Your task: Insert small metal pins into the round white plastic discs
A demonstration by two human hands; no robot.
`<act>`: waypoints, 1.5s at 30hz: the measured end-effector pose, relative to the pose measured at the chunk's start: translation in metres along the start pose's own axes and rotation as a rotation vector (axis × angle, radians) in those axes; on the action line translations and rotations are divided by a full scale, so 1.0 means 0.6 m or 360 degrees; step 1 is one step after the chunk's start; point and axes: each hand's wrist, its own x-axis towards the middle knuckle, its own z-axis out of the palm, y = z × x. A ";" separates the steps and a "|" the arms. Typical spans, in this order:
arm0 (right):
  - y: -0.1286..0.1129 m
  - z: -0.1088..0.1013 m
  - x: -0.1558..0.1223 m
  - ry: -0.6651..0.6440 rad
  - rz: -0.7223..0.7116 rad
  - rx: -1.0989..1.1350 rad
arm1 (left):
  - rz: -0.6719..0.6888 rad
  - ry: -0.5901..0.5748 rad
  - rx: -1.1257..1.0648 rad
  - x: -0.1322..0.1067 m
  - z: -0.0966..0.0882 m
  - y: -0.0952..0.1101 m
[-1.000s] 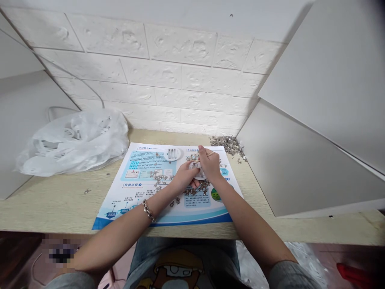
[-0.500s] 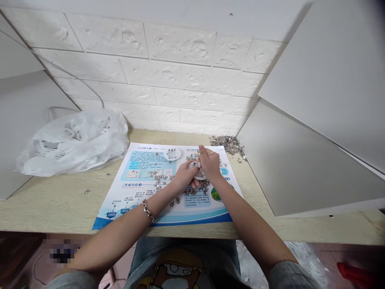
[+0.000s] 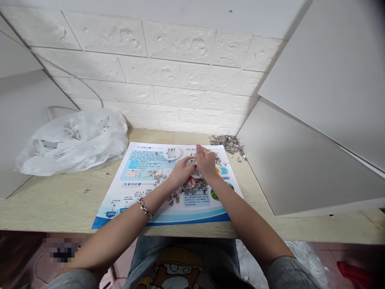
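Note:
My left hand (image 3: pixel 180 173) and my right hand (image 3: pixel 207 162) meet above a printed blue-and-white company poster (image 3: pixel 135 170). Both hands grip a round white plastic part (image 3: pixel 195 172), which they largely hide. Small metal fittings (image 3: pixel 192 189) lie scattered on the poster just below my hands. Another round white plastic part with metal pieces set in it (image 3: pixel 172 153) lies on the poster, a little beyond my left hand. A metal chain bracelet (image 3: pixel 146 208) circles my left wrist.
The poster lies on a pale wood-grain desk (image 3: pixel 45 204). A heap of small metal fittings (image 3: pixel 225 143) sits past the poster's far right corner. A white plastic bag (image 3: pixel 72 142) holding white parts lies at left. White panels and a textured brick-pattern wall (image 3: pixel 150 80) surround the desk.
Both hands and the white part have shifted slightly left. The view has also moved a little. The grip looks unchanged.

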 end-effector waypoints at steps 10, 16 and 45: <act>0.001 -0.005 -0.002 0.0017 0.0054 0.0056 | 0.0013 -0.0077 -0.0063 -0.004 0.000 0.001; 0.001 -0.007 -0.002 -0.0009 0.0075 -0.0004 | 0.0004 -0.0075 -0.0112 -0.004 0.002 -0.002; 0.001 -0.002 -0.009 -0.0192 -0.0263 -0.0175 | 0.0084 -0.0064 0.0097 -0.005 -0.011 0.001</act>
